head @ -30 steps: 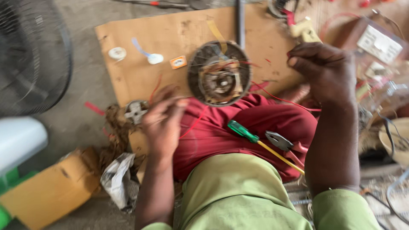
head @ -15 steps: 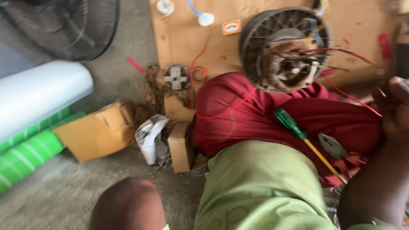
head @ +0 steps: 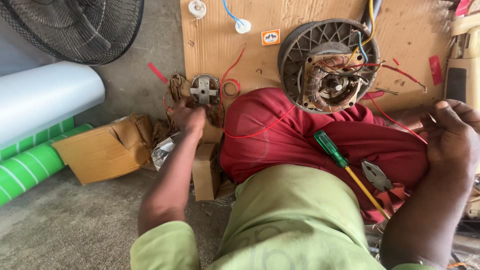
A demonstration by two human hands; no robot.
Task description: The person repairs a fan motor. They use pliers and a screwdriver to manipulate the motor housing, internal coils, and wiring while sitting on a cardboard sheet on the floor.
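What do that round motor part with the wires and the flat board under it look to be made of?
The round grey ribbed motor housing looks like cast metal, dull and dusty, with coppery wire windings at its centre. The flat tan board seems to be corrugated cardboard: matte, scuffed, with fine parallel ridges. The left hand reaches beside a small round metal part, shiny grey.

View: one head-worn camera | Faces: steeply down over the person's lap to the floor | Range: close | Frame: cardboard sheet (head: 310, 30) upper centre, fan guard (head: 75, 25) upper left

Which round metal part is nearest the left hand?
The small cross-hub disc, just above the left hand; the large finned motor housing lies farther right.
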